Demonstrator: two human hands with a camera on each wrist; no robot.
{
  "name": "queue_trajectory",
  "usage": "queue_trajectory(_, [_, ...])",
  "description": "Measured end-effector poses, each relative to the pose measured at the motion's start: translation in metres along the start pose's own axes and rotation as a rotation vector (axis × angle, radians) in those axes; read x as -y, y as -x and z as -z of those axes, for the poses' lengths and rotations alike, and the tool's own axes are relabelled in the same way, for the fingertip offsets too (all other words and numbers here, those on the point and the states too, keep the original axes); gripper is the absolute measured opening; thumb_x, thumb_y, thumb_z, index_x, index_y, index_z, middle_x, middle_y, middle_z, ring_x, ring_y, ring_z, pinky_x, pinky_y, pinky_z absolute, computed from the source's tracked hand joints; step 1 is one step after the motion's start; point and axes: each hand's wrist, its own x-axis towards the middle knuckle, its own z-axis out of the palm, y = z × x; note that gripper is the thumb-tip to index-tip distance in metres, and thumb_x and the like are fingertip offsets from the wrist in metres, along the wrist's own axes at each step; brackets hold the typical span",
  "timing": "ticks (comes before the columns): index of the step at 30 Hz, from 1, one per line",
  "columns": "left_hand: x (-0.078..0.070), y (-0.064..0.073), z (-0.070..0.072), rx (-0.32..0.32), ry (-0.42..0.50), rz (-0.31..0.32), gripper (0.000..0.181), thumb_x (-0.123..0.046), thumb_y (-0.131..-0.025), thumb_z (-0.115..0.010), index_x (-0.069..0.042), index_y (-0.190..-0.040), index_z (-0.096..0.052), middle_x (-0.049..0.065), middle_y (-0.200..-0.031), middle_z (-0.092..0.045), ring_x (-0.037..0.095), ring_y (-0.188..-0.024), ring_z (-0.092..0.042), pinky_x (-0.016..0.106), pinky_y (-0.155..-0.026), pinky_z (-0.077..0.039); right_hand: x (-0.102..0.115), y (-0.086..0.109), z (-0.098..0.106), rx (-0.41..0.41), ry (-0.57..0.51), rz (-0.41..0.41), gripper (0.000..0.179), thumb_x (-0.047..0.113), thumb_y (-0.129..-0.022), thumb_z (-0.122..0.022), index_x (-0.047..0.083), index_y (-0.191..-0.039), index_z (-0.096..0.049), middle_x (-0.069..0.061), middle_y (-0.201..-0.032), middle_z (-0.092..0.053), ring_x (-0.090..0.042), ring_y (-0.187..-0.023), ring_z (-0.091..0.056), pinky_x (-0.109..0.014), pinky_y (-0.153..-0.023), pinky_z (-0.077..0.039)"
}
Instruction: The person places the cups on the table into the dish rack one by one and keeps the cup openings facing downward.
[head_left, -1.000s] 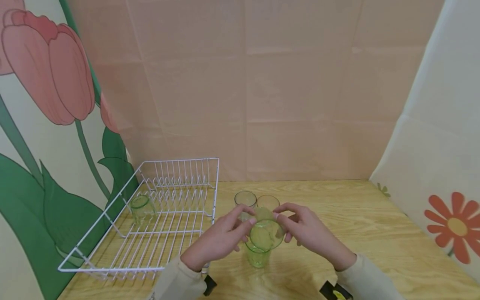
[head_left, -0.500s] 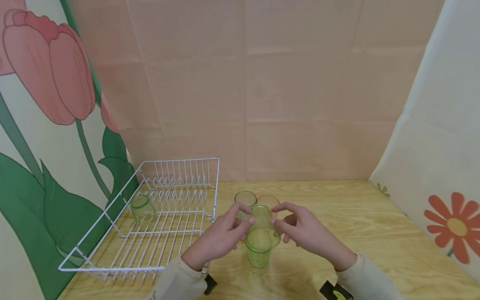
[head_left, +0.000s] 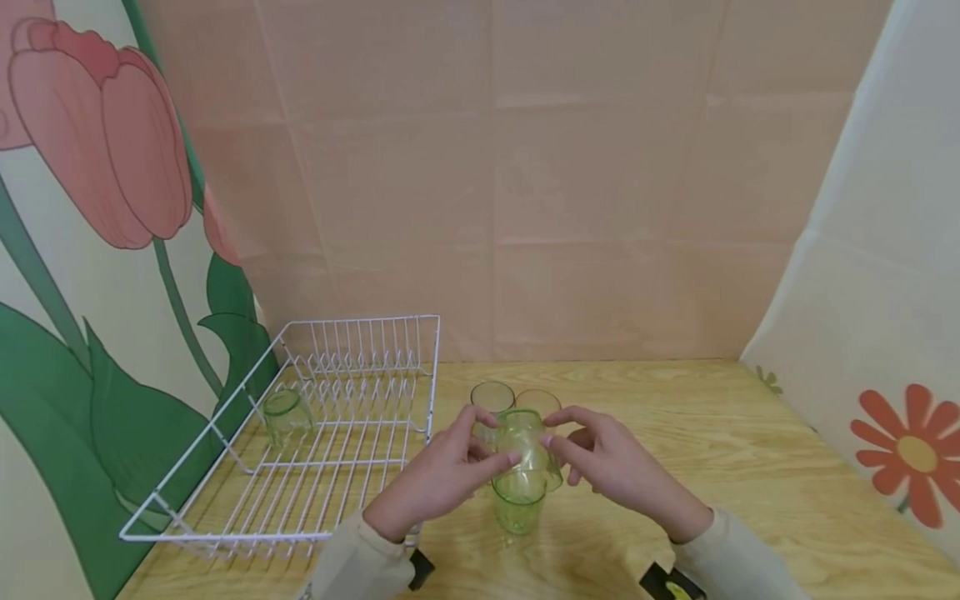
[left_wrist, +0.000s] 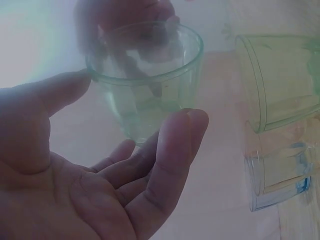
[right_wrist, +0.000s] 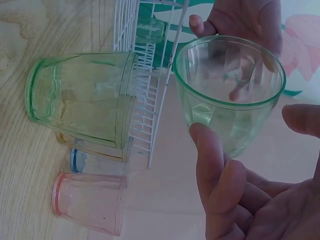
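Both hands hold a clear green drinking glass (head_left: 522, 437) between them, tipped over with its base up and away from me and its mouth low. My left hand (head_left: 446, 471) has its thumb across the near side. In the left wrist view that thumb meets the rim of the glass (left_wrist: 150, 95), and the fingertips lie by its wall. From the other side, my right hand (head_left: 615, 458) has thumb and forefinger at the wall; the right wrist view shows a fingertip against the glass (right_wrist: 227, 95). Right below stands a second green glass (head_left: 517, 515), upright on the table.
At the left is a white wire dish rack (head_left: 318, 537), holding an upside-down green glass (head_left: 288, 423). Behind the hands stand other glasses; the right wrist view shows a pink one (right_wrist: 90, 202) and a blue-based one (right_wrist: 97, 161). A fabric backdrop (head_left: 487, 208) closes off the wooden table.
The held glass has turned so that its mouth, earlier facing me, tips lower and its side shows from above. The left thumb has slid farther across it. Both arms stay put.
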Motion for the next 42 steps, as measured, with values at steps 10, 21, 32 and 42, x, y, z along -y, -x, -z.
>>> queue_trajectory(10, [-0.0026,0.0012,-0.0017,-0.018,-0.054,0.0,0.054,-0.042,-0.091,-0.073,-0.013,-0.128,-0.046,0.011,-0.106,-0.071,0.017,-0.088,-0.069,0.038,-0.073,-0.056,-0.0009,-0.0005,-0.0002,-0.012,0.015,0.004,0.052,0.044,-0.099,-0.059,0.001,-0.128,-0.061,-0.002,-0.078,-0.069,-0.022,-0.064,-0.062,-0.034,-0.048,-0.049])
queue_trajectory(21, [-0.0032,0.0024,-0.0034,-0.02,-0.08,0.002,0.061,-0.039,-0.084,-0.081,-0.015,-0.127,-0.045,0.009,-0.113,-0.067,0.014,-0.088,-0.067,0.034,-0.07,-0.056,-0.003,-0.0005,-0.0017,-0.018,0.014,0.014,0.053,0.045,-0.097,-0.063,0.001,-0.126,-0.063,-0.001,-0.087,-0.073,-0.023,-0.065,-0.063,-0.033,-0.047,-0.048])
queue_trajectory(32, [-0.0022,0.0024,-0.0043,-0.027,-0.072,-0.007,0.056,-0.038,-0.086,-0.079,-0.016,-0.127,-0.047,0.007,-0.113,-0.067,0.013,-0.088,-0.066,0.033,-0.071,-0.056,-0.0034,-0.0004,-0.0025,-0.011,0.004,0.021,0.046,0.043,-0.096,-0.064,0.005,-0.122,-0.066,-0.005,-0.1,-0.074,-0.018,-0.075,-0.067,-0.037,-0.061,-0.053])
queue_trajectory(42, [0.0011,0.0,-0.0027,-0.044,-0.061,-0.002,0.054,-0.039,-0.088,-0.077,-0.015,-0.129,-0.051,0.004,-0.112,-0.066,0.014,-0.092,-0.064,0.035,-0.078,-0.055,-0.004,-0.0003,-0.0024,-0.014,0.023,0.074,0.044,0.044,-0.097,-0.064,0.007,-0.121,-0.066,0.0,-0.094,-0.074,-0.018,-0.082,-0.067,-0.037,-0.066,-0.053])
